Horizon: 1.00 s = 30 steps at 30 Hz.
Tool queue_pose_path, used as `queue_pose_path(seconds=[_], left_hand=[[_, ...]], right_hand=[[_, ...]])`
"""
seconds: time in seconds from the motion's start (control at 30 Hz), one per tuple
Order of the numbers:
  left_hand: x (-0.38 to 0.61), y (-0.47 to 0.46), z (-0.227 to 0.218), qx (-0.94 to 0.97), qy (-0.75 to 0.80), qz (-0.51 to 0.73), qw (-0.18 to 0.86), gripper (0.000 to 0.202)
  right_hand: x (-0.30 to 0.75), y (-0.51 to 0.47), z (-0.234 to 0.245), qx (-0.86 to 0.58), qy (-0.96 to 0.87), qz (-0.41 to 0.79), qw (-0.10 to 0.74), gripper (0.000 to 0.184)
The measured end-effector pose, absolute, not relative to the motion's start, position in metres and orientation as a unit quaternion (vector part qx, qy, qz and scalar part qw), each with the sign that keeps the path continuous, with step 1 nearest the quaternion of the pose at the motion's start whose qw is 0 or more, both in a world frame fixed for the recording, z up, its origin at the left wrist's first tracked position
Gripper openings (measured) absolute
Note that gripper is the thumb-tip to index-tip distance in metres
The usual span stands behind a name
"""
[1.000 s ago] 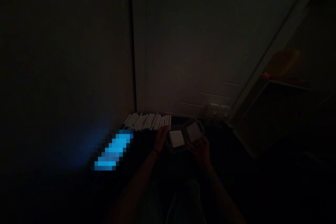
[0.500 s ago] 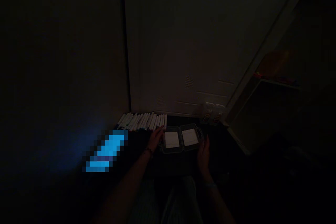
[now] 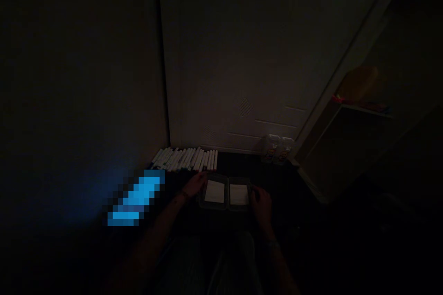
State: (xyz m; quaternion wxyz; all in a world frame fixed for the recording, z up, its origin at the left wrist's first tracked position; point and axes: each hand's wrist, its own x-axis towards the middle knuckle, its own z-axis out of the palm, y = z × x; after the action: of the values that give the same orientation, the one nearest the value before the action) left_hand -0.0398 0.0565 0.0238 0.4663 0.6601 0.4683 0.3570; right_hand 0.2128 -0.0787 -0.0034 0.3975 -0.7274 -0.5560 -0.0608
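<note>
A clear plastic case lies opened out on a dark surface in front of me. Each half shows a white paper-like sheet, the left sheet and the right sheet. My left hand is closed on the left edge of the case. At the opposite edge, my right hand has its fingers curled onto the rim. The scene is very dark, so the fingertips are hard to make out.
A row of white markers lies along the wall behind the case. Two clear packages stand at the back right. A glowing blurred screen is at the left. A shelf holding a yellowish thing stands farther right.
The case has shifted left and towards me and sits straighter. My right hand's fingers, straighter before, now curl at its right edge. My left hand has moved left with the case.
</note>
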Motion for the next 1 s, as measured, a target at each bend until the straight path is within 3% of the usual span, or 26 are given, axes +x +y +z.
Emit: queue_pose_path(seconds=[0.2, 0.37, 0.67, 1.0], left_hand=[[-0.048, 0.040, 0.033, 0.797, 0.490, 0.336, 0.108, 0.038], [-0.031, -0.002, 0.049, 0.827, 0.485, 0.282, -0.043, 0.049], [-0.033, -0.009, 0.005, 0.858, 0.474, 0.195, -0.034, 0.062], [-0.035, -0.015, 0.002, 0.856, 0.451, 0.252, -0.041, 0.053]], right_hand=[[0.211, -0.079, -0.002, -0.723, -0.563, -0.064, 0.395, 0.033], [0.206, -0.083, 0.011, -0.707, -0.559, -0.116, 0.416, 0.034], [0.186, -0.089, 0.029, -0.628, -0.709, -0.125, 0.296, 0.048], [0.197, -0.076, -0.004, -0.641, -0.714, -0.077, 0.270, 0.053]])
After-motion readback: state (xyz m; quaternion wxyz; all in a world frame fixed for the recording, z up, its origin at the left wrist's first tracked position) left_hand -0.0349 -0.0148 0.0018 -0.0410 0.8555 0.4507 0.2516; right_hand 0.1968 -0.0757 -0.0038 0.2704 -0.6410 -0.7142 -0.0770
